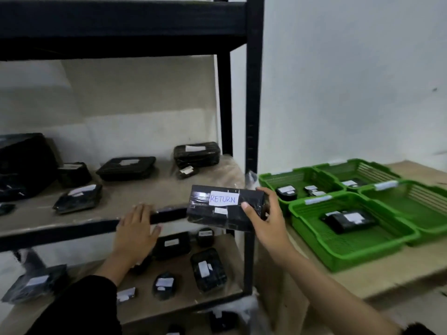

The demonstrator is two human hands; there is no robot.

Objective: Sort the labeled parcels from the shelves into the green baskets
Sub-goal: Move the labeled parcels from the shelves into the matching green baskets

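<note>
The right hand [263, 213] grips a black wrapped parcel [225, 207] by its right end, thumb across the front face and fingers curled round the back. The parcel is up in the air just in front of the black shelf rack's [252, 93] front right post, tilted a little, with a white label [223, 199] facing us that reads RETURN in blue, and a smaller white sticker below it. The left hand [137, 228] lies flat on the front edge of the rack's middle shelf, fingers straight and spread, gripping nothing.

On that middle shelf, behind the left hand, more black parcels with white labels: a flat one [127, 167] toward the back, a thicker one [197, 154] in the back right corner, a small pouch [78, 198] nearer the front. The shelf below the left hand carries several more, among them a long one [208, 269] near the rack's right post.

Right of the rack, on a low wooden table [387, 281], sit four green baskets packed together. The near left basket [338, 252] holds one black parcel. The far left basket [268, 180] holds a few small ones. The far right basket [377, 169] has one too. The near right basket [430, 228] shows only its ribbed floor. White tags sit on the basket rims; their writing is too blurred to read.
</note>
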